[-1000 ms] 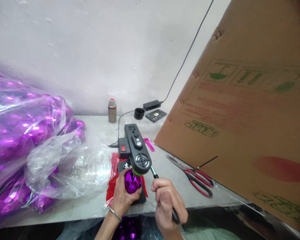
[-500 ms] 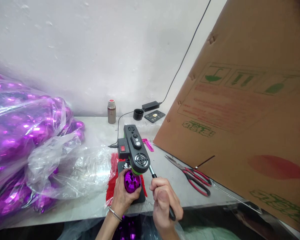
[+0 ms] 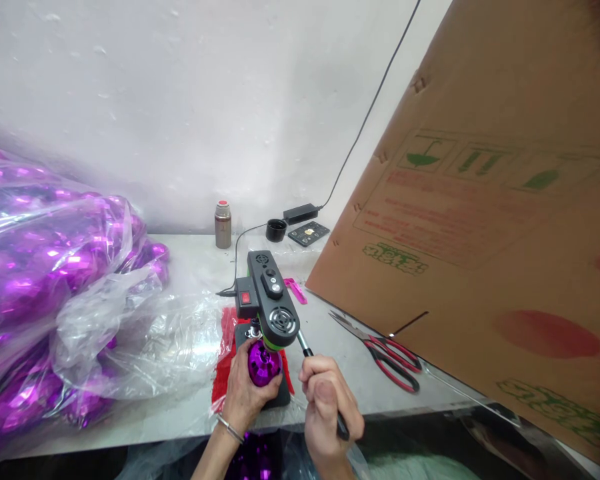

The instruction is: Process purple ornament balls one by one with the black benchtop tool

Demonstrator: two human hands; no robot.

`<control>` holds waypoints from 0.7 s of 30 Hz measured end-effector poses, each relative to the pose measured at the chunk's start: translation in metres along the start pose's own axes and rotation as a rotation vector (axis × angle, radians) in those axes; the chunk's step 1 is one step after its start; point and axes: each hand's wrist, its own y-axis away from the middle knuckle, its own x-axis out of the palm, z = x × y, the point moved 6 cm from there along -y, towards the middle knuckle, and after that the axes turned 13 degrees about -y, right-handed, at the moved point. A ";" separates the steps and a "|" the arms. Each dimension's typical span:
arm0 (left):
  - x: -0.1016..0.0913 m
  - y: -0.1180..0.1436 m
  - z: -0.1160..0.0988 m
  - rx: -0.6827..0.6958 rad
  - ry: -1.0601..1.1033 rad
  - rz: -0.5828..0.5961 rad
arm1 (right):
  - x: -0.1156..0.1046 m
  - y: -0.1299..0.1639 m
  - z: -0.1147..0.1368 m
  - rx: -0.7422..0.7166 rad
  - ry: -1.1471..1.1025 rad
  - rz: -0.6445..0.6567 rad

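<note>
A small black and green press machine (image 3: 269, 300) stands on the white table (image 3: 195, 267) near its front edge. My left hand (image 3: 245, 390) holds a shiny purple ball (image 3: 263, 363) on the machine's base, right under its head. My right hand (image 3: 327, 403) is closed around the machine's black lever handle (image 3: 307, 353), which slants down toward me. A red mat (image 3: 226, 360) lies under the machine.
A clear plastic bag (image 3: 45, 287) full of purple balls fills the left. Red-handled scissors (image 3: 387, 357) lie right of the machine beside a large leaning cardboard box (image 3: 480, 227). At the back stand a metal flask (image 3: 223, 223), a black cap (image 3: 277, 230) and a power adapter (image 3: 300, 213).
My right hand has pulled the lever handle slightly nearer the machine. The left hand keeps the purple ball in place. The view shifted a little.
</note>
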 end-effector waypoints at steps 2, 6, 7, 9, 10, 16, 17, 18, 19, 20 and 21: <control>0.000 0.000 0.000 0.001 -0.006 -0.002 | 0.000 0.001 -0.001 0.003 -0.002 -0.001; -0.001 -0.001 -0.003 -0.008 -0.005 0.006 | -0.002 0.007 -0.004 0.004 0.008 0.016; -0.002 -0.001 -0.005 -0.012 -0.001 0.008 | -0.002 0.009 -0.004 -0.003 0.012 0.031; -0.004 0.000 -0.008 -0.025 0.011 0.006 | -0.001 0.014 -0.006 -0.012 0.021 0.072; -0.005 0.000 -0.009 -0.032 0.017 0.002 | 0.000 0.017 -0.007 -0.016 0.019 0.080; -0.009 0.000 -0.013 -0.078 0.034 -0.020 | -0.003 0.027 -0.015 -0.038 -0.016 0.007; -0.009 0.000 -0.013 -0.080 0.037 -0.013 | -0.002 0.026 -0.014 -0.039 -0.015 0.018; -0.009 0.000 -0.013 -0.082 0.038 -0.005 | -0.002 0.022 -0.011 -0.041 -0.014 0.026; -0.009 0.000 -0.013 -0.083 0.040 0.003 | -0.001 0.016 -0.006 -0.041 -0.012 0.031; -0.009 -0.001 -0.013 -0.085 0.044 0.011 | 0.001 0.008 -0.001 -0.032 -0.006 0.034; -0.009 -0.002 -0.013 -0.087 0.049 0.020 | 0.003 -0.003 0.006 -0.016 0.003 0.032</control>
